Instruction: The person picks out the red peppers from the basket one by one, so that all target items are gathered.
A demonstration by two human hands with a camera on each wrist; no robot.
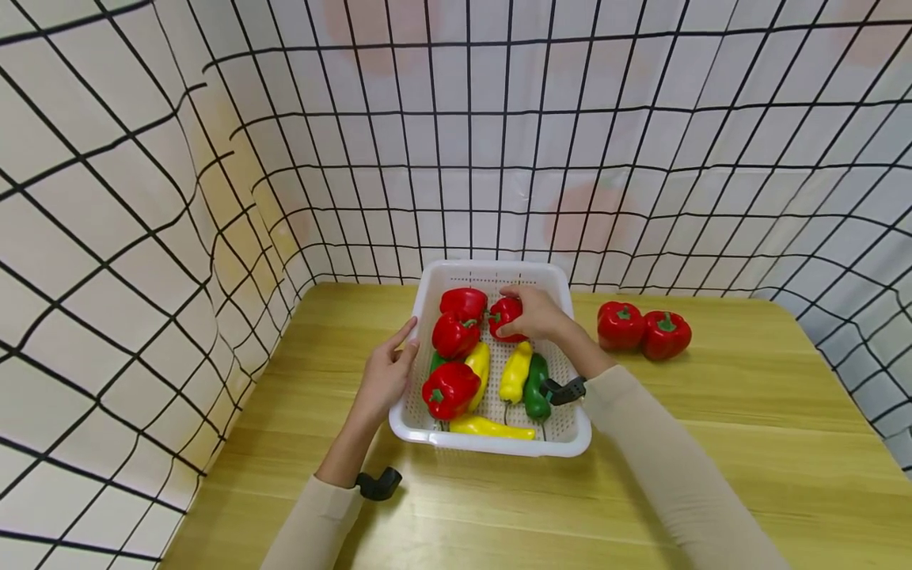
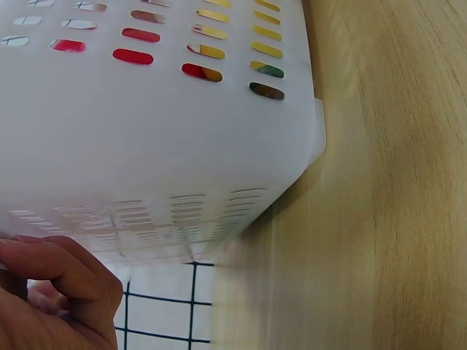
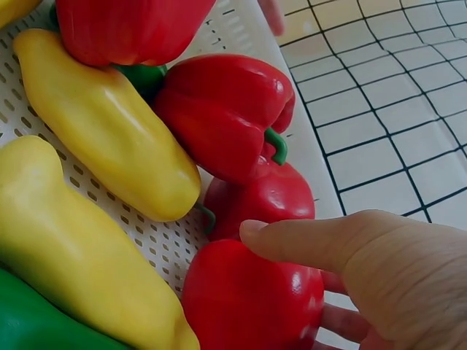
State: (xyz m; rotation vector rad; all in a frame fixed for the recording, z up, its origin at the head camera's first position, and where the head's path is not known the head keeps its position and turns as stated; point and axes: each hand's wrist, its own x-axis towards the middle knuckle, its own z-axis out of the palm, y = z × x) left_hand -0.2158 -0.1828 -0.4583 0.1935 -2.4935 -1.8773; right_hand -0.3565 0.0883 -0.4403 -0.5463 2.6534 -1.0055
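A white perforated plastic basket [image 1: 492, 448] stands on the table with red, yellow and green peppers inside. My right hand [image 1: 536, 313] reaches into its back right part and grips a red bell pepper [image 1: 505, 318], thumb on one side and fingers on the other. In the right wrist view that pepper [image 3: 248, 295] lies beside another red bell pepper [image 3: 266, 197]. At the basket's left rim, my left hand [image 1: 385, 374] holds the edge, with curled fingers [image 2: 69, 273] close to the outer wall. Yellow peppers [image 1: 516, 374] and a green pepper [image 1: 537, 388] lie nearer the front.
Two red bell peppers [image 1: 621, 325] [image 1: 666, 334] sit side by side on the wooden table [image 1: 741, 419], right of the basket. Black wire mesh [image 1: 527, 111] with white cloth behind it encloses the back and both sides.
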